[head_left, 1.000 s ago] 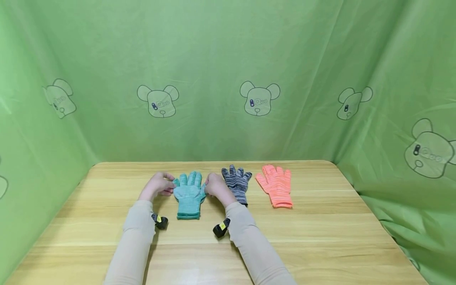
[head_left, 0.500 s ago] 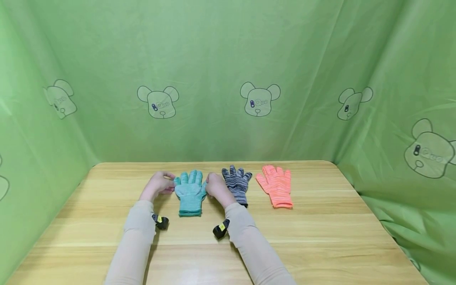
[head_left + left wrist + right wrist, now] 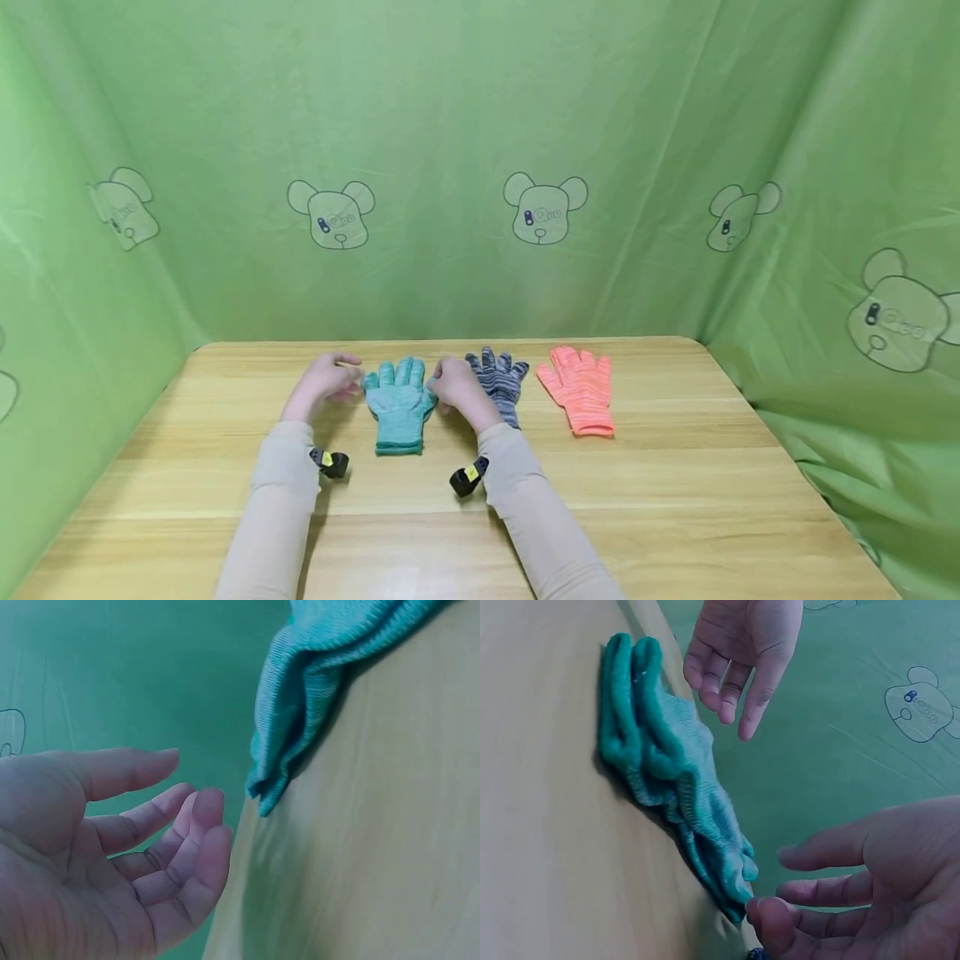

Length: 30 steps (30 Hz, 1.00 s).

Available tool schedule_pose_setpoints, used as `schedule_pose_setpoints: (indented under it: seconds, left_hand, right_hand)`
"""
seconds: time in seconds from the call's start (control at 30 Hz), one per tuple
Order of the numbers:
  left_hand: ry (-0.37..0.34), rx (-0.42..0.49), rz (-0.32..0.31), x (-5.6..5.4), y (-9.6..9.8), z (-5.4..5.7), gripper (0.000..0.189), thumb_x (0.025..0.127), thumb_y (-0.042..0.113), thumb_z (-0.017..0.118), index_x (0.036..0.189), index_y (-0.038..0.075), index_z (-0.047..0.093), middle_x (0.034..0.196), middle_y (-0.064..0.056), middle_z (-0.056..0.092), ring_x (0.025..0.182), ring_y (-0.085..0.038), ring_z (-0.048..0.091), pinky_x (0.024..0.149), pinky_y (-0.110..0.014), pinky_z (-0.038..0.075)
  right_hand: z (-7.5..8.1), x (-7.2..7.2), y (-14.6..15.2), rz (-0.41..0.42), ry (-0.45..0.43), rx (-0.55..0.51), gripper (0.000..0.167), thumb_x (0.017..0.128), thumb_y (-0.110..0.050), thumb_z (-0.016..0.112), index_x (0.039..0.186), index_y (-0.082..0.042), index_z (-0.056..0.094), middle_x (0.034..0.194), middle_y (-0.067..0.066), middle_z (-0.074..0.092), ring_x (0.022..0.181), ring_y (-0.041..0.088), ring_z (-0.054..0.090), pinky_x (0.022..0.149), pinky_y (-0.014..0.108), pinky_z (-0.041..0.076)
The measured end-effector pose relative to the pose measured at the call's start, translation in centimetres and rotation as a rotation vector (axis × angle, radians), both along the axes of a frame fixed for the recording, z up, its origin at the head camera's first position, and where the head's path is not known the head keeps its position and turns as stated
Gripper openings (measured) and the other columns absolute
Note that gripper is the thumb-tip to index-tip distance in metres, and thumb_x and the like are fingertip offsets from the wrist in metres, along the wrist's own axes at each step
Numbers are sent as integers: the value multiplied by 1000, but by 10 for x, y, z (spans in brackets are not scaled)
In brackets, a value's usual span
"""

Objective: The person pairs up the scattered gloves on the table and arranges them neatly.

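Observation:
A pair of teal knit gloves (image 3: 399, 412) lies stacked on the table, fingers pointing to the far edge and cuffs toward me. Their two cuffs (image 3: 634, 712) show one over the other in the right wrist view. To the left of the pair is my left hand (image 3: 322, 385), with loosely bent fingers and a gap between it and the glove (image 3: 315, 682) in the left wrist view. My right hand (image 3: 892, 877) is at the pair's right side, thumb and fingers apart, one fingertip right at the teal edge. Neither hand grips anything.
Just right of my right hand lies a grey-and-black striped glove (image 3: 501, 383), partly covered by that arm. Farther right is an orange glove (image 3: 585, 393). A green curtain (image 3: 450, 275) rises behind the wooden table (image 3: 675, 500) and along both sides.
The teal gloves have shifted slightly toward the far edge. My left hand has let go and drawn back to the left; the right hand's fingers have loosened from the glove's thumb.

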<state>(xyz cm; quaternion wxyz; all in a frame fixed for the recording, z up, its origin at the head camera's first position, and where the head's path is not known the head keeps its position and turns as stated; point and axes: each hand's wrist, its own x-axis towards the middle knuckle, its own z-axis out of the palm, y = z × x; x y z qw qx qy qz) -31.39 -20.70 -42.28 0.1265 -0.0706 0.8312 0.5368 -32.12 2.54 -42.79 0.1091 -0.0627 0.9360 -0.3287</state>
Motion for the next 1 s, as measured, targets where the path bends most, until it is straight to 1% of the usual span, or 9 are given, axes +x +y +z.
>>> schedule_pose_setpoints:
  seconds: [0.2, 0.3, 0.37, 0.47, 0.6, 0.67, 0.83, 0.93, 1.0]
  left_hand:
    - [-1, -20, 0, 0, 0, 8, 45, 98, 17, 54, 138, 0, 46, 126, -23, 59, 94, -25, 65, 81, -37, 55]
    - [7, -17, -7, 2, 1, 12, 44, 100, 20, 51, 139, 0, 45, 134, -26, 53, 102, -30, 64, 87, -41, 54]
    - [19, -18, -12, 4, 1, 14, 44, 101, 22, 49, 139, -1, 45, 135, -28, 51, 106, -32, 63, 92, -45, 53]
    - [38, -33, -24, 7, 0, 16, 48, 103, 29, 46, 139, -2, 43, 135, -30, 52, 105, -32, 63, 95, -48, 51]
    - [56, -67, -38, 11, -2, 22, 56, 103, 38, 43, 141, -3, 41, 133, -30, 54, 108, -34, 63, 96, -49, 51]
    - [66, -83, -51, 12, -3, 24, 59, 103, 41, 40, 143, -3, 40, 134, -29, 54, 112, -36, 61, 96, -49, 51]
    - [128, -136, -89, 16, -4, 29, 66, 103, 50, 35, 145, -1, 39, 133, -27, 55, 115, -37, 59, 96, -50, 50]
    - [197, -209, -131, 19, -2, 30, 71, 102, 54, 33, 145, -1, 40, 133, -25, 57, 118, -38, 58, 100, -52, 48]
    - [250, -266, -165, 21, -1, 30, 70, 102, 53, 32, 145, -1, 40, 136, -25, 55, 124, -41, 54, 105, -54, 44]
  right_hand:
    - [11, 3, 7, -10, -1, -39, 12, 95, -16, 58, 101, -6, 58, 66, 4, 55, 64, 31, 69, 48, 23, 45]
    - [13, 3, 14, -4, 18, -58, 17, 95, -19, 59, 105, -5, 59, 60, 2, 52, 64, 33, 69, 44, 23, 44]
    - [15, 3, 19, -2, 32, -71, 19, 95, -21, 60, 107, -5, 60, 57, 1, 51, 63, 34, 68, 44, 24, 44]
    - [19, 4, 26, -13, 56, -58, 22, 96, -24, 60, 109, -6, 61, 62, 2, 56, 64, 31, 66, 49, 25, 45]
    - [25, 6, 36, -31, 119, -7, 23, 95, -27, 61, 107, -8, 63, 87, 7, 64, 78, 23, 61, 65, 31, 49]
    - [27, 6, 42, -39, 150, 9, 23, 95, -28, 61, 105, -7, 64, 96, 8, 64, 84, 21, 57, 71, 33, 49]
    - [30, 9, 55, -64, 174, -17, 23, 94, -29, 62, 103, -7, 65, 95, 9, 66, 85, 23, 60, 74, 36, 51]
    - [31, 11, 64, -76, 195, -15, 27, 94, -30, 63, 106, -7, 65, 97, 9, 67, 88, 23, 61, 77, 38, 52]
    - [32, 13, 71, -75, 210, -5, 31, 94, -31, 62, 111, -6, 65, 100, 10, 67, 91, 24, 62, 80, 38, 53]
